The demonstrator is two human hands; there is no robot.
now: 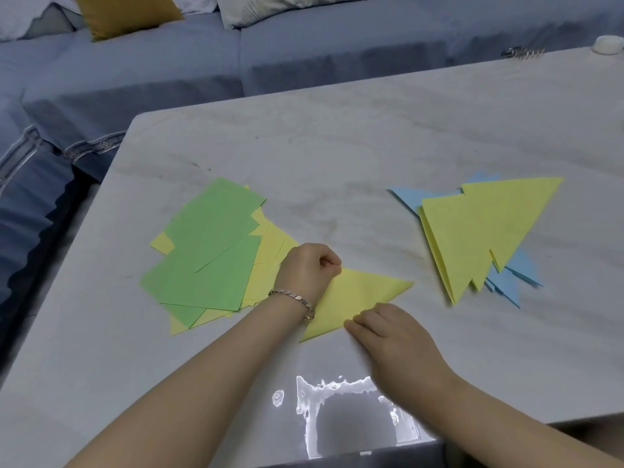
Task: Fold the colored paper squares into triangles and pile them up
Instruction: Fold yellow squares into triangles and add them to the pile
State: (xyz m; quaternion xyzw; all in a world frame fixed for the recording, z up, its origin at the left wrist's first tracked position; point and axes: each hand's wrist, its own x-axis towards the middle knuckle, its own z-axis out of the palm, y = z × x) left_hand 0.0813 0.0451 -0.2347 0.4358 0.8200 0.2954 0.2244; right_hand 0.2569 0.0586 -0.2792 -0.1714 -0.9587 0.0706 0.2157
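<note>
A yellow paper (361, 295) folded into a triangle lies flat on the white marble table (337, 157), in front of me. My left hand (309, 270), in a fist with a bracelet on the wrist, presses on the triangle's upper left part. My right hand (388, 332) lies with its fingers flat on the triangle's lower folded edge. A loose heap of green and yellow unfolded squares (209, 251) sits to the left. At the right is a pile of folded triangles (486, 231), yellow ones on top of blue ones.
A blue sofa (169, 69) with a mustard cushion (125, 13) and a pale cushion runs behind and left of the table. Far right on the table lie a small metal object (521, 52) and a white round object (607, 44).
</note>
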